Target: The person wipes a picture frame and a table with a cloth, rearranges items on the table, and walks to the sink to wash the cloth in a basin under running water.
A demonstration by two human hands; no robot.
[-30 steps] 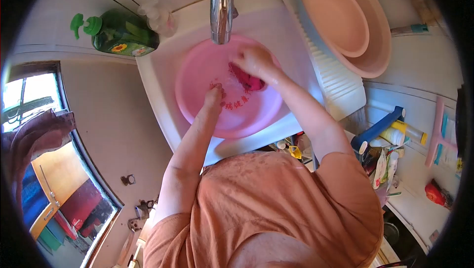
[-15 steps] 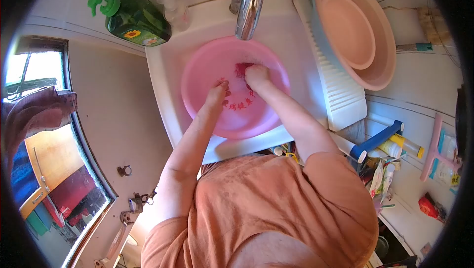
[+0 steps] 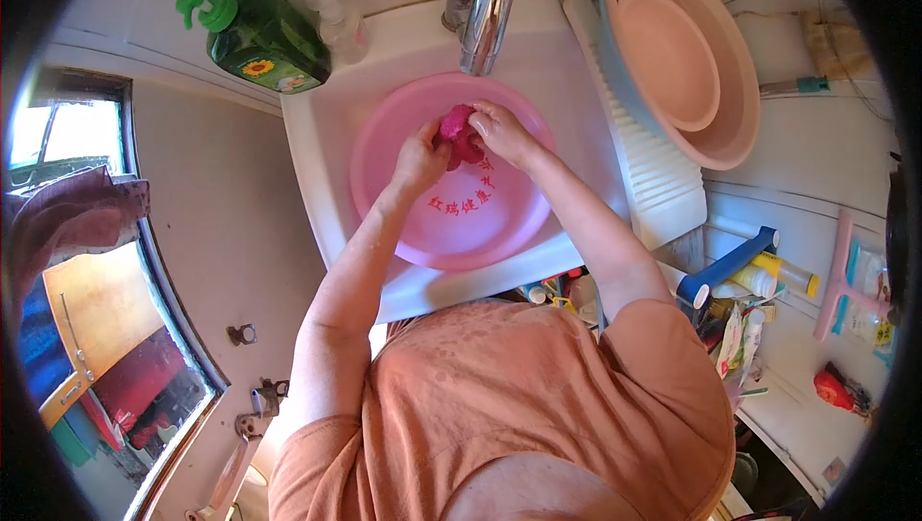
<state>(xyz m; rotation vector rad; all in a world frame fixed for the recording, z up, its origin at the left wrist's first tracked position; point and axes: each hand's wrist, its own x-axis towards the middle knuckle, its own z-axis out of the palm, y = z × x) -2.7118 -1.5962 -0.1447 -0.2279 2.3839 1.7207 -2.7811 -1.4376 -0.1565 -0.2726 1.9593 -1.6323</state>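
A small bright magenta cloth (image 3: pixel 458 121) is bunched between my two hands over the pink basin (image 3: pixel 389 223). My left hand (image 3: pixel 421 158) grips its left side, fingers curled around the folds. From the right, my right hand (image 3: pixel 503 135) is closed on the other side of it. Part of the cloth hangs below my fingers, and its full shape is hidden. Red printed characters show on the basin's bottom. The basin sits inside a white sink (image 3: pixel 312 180), under a chrome faucet (image 3: pixel 488 26).
A green pump bottle (image 3: pixel 269 46) and a clear pump bottle (image 3: pixel 341 26) stand at the sink's back left. Nested peach basins (image 3: pixel 740 98) lean on the ribbed washboard side (image 3: pixel 648 166) at right. A blue-ended rail (image 3: pixel 730 271) and several bottles are lower right.
Both hands have come up from low in the basin and drawn together. The cloth, earlier at my right hand, is now lifted and held between both.
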